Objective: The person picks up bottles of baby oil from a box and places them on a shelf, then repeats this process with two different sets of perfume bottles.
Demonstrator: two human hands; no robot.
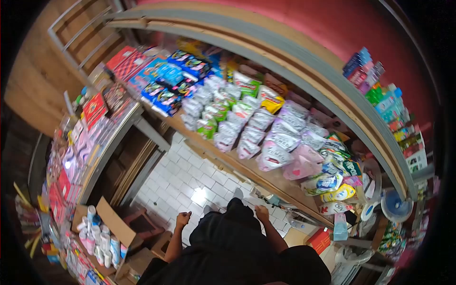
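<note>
My left hand [183, 219] hangs at my side above the white tiled floor [178, 166], fingers curled in, with nothing visible in it. On the other side, my right hand [261, 213] is low and loosely curled, near the front edge of a wooden shelf [280, 183]. I see nothing in it, though its fingertips are partly hidden. Neither hand touches any goods. Rows of silvery-white pouches [275, 149] stand on the shelf in front of me, with green packets [247, 84] and a yellow packet [271, 99] among them.
Blue packs [161, 97] lie at the shelf's left end. An open cardboard box [114, 221] of bottles [97, 237] sits low on the left, below a counter [111, 137] of packets. Detergent-like pouches [323, 183], a blue-and-white tub [397, 205] and a red box [318, 241] are on the right.
</note>
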